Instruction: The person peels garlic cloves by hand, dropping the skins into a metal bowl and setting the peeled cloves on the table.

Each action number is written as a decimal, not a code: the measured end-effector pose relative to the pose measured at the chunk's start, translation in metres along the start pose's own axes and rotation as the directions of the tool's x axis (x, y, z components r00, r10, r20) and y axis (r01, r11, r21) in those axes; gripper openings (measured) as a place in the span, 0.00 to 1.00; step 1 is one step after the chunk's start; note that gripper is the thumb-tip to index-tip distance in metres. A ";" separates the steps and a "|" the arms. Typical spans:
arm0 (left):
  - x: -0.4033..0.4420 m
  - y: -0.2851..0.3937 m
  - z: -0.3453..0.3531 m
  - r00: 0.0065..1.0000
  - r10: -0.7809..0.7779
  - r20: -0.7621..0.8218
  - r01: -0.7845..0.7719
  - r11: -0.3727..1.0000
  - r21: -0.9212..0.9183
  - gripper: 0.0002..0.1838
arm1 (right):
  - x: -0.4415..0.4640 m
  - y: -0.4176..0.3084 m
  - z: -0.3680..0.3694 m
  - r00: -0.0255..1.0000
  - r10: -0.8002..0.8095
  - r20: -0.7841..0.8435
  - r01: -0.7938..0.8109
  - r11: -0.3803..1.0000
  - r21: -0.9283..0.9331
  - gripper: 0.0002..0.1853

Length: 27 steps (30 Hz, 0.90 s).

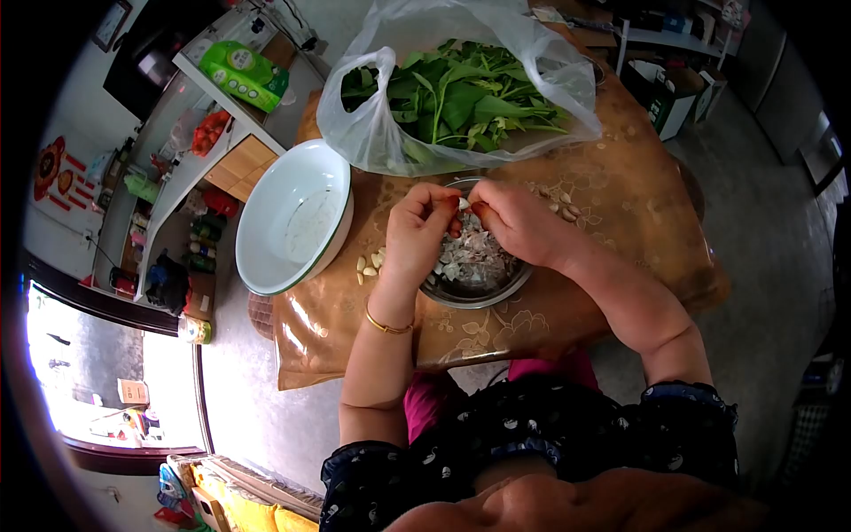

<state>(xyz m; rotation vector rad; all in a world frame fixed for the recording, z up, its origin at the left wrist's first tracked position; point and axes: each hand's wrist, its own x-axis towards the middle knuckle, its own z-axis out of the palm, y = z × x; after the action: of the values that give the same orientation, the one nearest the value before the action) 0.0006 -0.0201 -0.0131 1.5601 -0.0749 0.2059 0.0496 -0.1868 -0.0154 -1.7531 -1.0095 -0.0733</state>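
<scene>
Both my hands meet over a metal bowl (483, 302) full of papery garlic skins (479, 262). A pale garlic clove (464, 204) is pinched at the fingertips of my left hand (419, 232). My right hand (519, 220) closes on the same clove from the other side, thumb and fingers pressed together; its exact grip is partly hidden. Several peeled cloves (370, 270) lie on the table beside my left wrist. To the right of the bowl, beyond my right hand, are several garlic cloves that look unpeeled (566, 213).
A white enamel basin (341, 222) stands at the table's left edge. Behind the bowl, an open plastic bag (355, 133) holds leafy greens (470, 97). A brown patterned cloth (638, 213) covers the table. Shelves with a green packet (241, 75) are at the left.
</scene>
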 end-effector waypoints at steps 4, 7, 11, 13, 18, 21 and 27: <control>-0.001 0.000 0.004 1.000 0.014 -0.004 -0.014 0.999 0.047 0.04 | -0.001 0.004 0.002 1.000 -0.002 0.008 0.002 0.998 -0.069 0.03; -0.002 -0.003 0.004 1.000 0.020 0.004 -0.020 0.999 0.044 0.05 | -0.001 0.003 0.002 1.000 -0.005 0.026 0.008 0.994 -0.106 0.03; -0.002 -0.004 0.005 1.000 0.006 0.004 -0.006 0.999 0.054 0.05 | -0.002 0.003 0.002 0.999 -0.045 0.009 0.046 0.992 -0.116 0.03; -0.002 -0.006 0.004 1.000 0.010 0.009 -0.010 0.998 0.058 0.05 | -0.002 0.003 0.003 0.999 -0.047 0.004 0.047 0.993 -0.111 0.03; -0.003 -0.003 0.006 1.000 0.018 0.013 -0.019 0.997 0.074 0.05 | -0.001 0.002 0.003 0.996 -0.088 -0.028 0.084 0.989 -0.123 0.07; -0.003 -0.002 0.006 1.000 0.016 0.025 -0.017 0.999 0.050 0.05 | 0.000 0.000 0.003 0.995 -0.093 -0.042 0.086 0.985 -0.150 0.06; -0.001 -0.005 0.004 0.999 0.020 0.050 -0.022 0.999 0.025 0.05 | 0.000 -0.002 0.001 0.993 -0.104 -0.047 0.096 0.984 -0.153 0.05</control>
<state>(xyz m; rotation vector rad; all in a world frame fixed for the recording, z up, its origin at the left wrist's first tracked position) 0.0005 -0.0241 -0.0181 1.5902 -0.1280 0.1854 0.0480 -0.1858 -0.0140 -1.8256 -1.0750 -0.2659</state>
